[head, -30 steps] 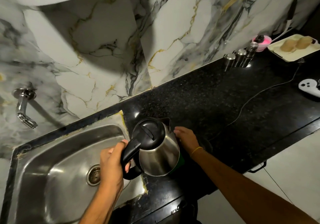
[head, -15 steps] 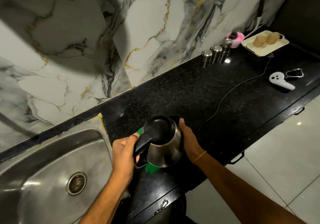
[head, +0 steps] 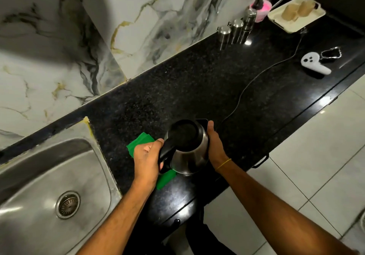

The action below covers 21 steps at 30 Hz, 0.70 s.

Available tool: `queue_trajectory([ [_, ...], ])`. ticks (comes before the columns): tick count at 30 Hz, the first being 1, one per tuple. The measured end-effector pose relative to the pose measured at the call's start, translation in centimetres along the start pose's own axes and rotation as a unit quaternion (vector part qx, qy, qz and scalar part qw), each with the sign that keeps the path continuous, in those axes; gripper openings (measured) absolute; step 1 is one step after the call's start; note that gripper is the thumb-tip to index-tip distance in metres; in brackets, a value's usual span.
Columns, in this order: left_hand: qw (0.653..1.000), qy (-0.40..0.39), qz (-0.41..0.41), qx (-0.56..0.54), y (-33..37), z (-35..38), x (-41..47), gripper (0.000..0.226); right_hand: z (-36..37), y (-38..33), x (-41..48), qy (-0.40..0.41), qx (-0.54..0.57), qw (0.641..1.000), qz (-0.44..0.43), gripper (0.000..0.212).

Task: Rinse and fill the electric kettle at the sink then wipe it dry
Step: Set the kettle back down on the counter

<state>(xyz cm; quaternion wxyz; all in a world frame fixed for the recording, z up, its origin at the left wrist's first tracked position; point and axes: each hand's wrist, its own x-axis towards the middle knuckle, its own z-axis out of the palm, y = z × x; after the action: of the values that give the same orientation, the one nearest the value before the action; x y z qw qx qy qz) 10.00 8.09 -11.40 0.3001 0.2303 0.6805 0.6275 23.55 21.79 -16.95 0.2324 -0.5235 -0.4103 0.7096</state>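
I had the electric kettle upright on the black counter, just right of the steel sink. My left hand was wrapped around its black handle, fingers closed tight on it. My right hand lay flat and open against the kettle's steel side, palm pressing the wall, thumb up near the spout. The black lid was shut. A green cloth lay on the counter under and beside my left hand, with part of it showing below the kettle's base. A thin cord ran from near the kettle toward the far end of the counter, where a white controller and three steel canisters sat well apart from my hands
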Motion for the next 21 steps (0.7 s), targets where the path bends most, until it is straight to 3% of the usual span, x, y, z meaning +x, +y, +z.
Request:
queue_trajectory([
  [12, 1.000, -0.013, 0.005, 0.007, -2.3, -0.3, -0.5, 0.052, 0.2, 2.4, -0.3, 0.050, 0.016, 0.999, 0.006, 0.057],
  [21, 0.999, 0.010, -0.004, 0.042, -3.3, -1.2, 0.2, 0.050, 1.1, 1.9, -0.3, 0.040, 0.016, 0.999, -0.013, 0.048],
])
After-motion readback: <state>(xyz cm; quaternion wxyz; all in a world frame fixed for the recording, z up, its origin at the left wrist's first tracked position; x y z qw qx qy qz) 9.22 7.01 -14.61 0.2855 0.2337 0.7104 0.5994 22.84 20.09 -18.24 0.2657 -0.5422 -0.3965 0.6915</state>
